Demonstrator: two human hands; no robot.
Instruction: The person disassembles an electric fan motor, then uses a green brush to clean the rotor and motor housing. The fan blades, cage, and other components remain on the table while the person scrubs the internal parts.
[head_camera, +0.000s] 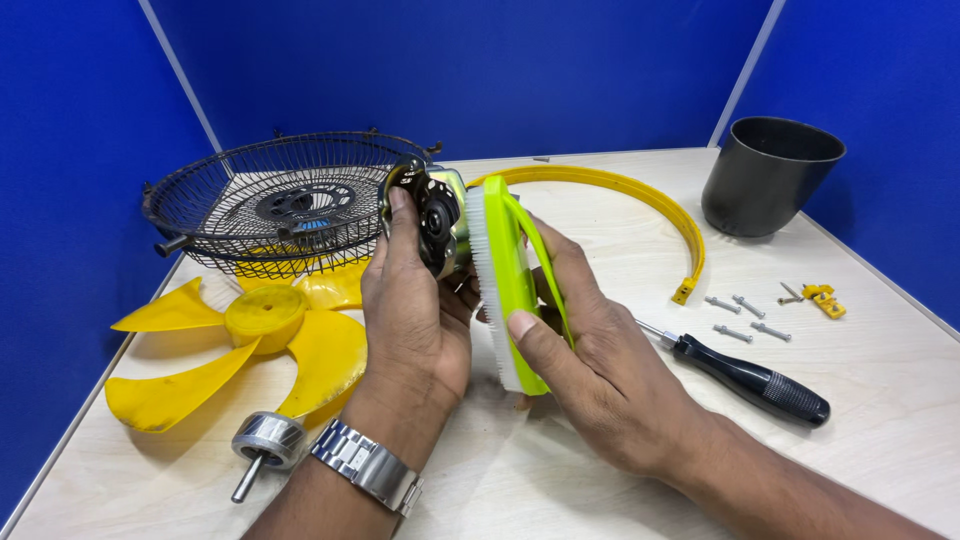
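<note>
My left hand (412, 318) grips a metal fan motor housing (430, 212), held up above the table. In my right hand (590, 365) is a lime-green scrubbing brush (508, 280), its white bristles pressed against the side of the motor. A metal watch sits on my left wrist.
A yellow fan blade (240, 350) and a grey rotor with shaft (264, 445) lie at left. A black wire fan guard (285, 200) stands behind them. A yellow ring band (650, 200), black pot (768, 175), black-handled screwdriver (755, 383), several screws (745, 318) and yellow clips (825, 298) lie at right.
</note>
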